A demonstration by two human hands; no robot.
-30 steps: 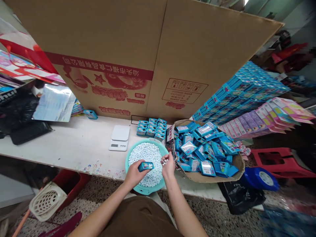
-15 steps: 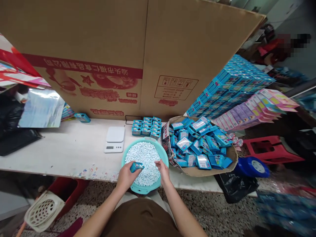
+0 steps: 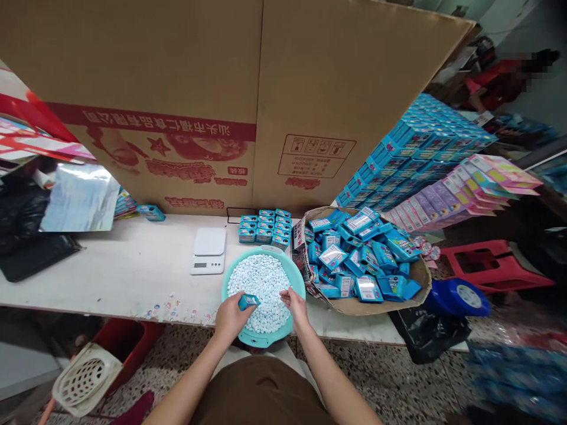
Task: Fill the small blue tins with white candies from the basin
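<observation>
My left hand (image 3: 231,319) grips a small blue box (image 3: 248,301) over the left side of a turquoise basin (image 3: 256,338). The box is tilted toward the basin's middle. Small white candy pieces (image 3: 261,277) fill much of the basin. Above the right side of these pieces is my right hand (image 3: 295,308), its fingers bent and drawn together. What lies between those fingertips, if anything, is too small to make out. Just behind the basin, several small blue boxes (image 3: 264,226) stand stacked in rows.
Left of the basin sits a white scale (image 3: 208,251). On the right, a cut-down carton (image 3: 354,306) holds many loose blue boxes. A tall cardboard sheet (image 3: 177,59) stands behind. Stacked blue boxes (image 3: 416,141) and a red stool (image 3: 496,265) are farther right, with a person (image 3: 500,82) beyond.
The view has shifted slightly. My left hand still holds the blue box above the basin. The fingers of my right hand have curled in more over the candy pieces.
</observation>
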